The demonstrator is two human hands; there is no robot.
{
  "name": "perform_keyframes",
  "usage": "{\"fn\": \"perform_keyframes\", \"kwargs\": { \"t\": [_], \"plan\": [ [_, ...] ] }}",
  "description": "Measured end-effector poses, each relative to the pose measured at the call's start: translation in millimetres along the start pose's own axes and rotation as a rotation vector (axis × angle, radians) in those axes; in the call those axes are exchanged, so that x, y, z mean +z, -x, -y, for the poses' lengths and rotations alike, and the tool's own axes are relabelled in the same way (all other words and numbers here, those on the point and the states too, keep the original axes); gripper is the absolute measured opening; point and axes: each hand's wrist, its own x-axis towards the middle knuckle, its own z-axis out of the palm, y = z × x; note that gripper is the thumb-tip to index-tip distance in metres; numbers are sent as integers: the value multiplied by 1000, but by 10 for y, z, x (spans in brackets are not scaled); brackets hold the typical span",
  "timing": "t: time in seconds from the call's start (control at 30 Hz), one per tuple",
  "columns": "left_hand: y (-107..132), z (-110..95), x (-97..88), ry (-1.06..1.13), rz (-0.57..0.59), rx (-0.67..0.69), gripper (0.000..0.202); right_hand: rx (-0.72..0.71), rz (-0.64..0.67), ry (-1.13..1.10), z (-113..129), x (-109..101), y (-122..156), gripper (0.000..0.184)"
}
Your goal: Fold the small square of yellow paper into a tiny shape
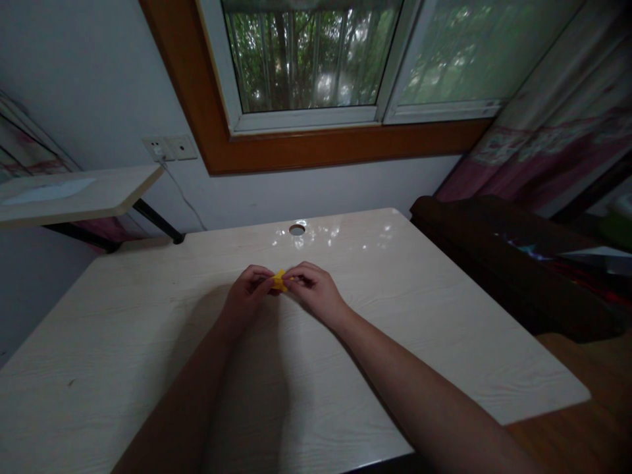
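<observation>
A small yellow piece is pinched between my two hands, over the middle of the pale wood-grain table. Its kind is too small to make out, and the fingers cover part of it. My left hand grips its left side with thumb and fingertips. From the right, my right hand holds the other side in a pinch. Both hands are close together, low over the tabletop.
A round cable hole lies near the table's back edge. At the left, a raised shelf stands on black legs. Behind are a wall socket with a cord and a window. Dark furniture borders the right side.
</observation>
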Motion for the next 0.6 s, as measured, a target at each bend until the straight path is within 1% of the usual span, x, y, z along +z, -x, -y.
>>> {"fn": "perform_keyframes", "kwargs": {
  "t": [0.1,0.27,0.43,0.53,0.6],
  "plan": [
    [-2,-2,4,-5,-18,-12,23,9,11,1,3,4,-2,11],
    [-1,-9,10,-7,-4,-7,24,7,55,-15,-10,24,-3,16],
    [-3,-8,28,-25,50,27,26,33,15,-19,-33,27,-3,13],
    [-3,8,40,-59,49,79,31,61,2,-31,-25,20,-6,12],
    [1,22,41,-81,39,91,31,73,9,-43,-17,18,-8,11]
  ]
}}
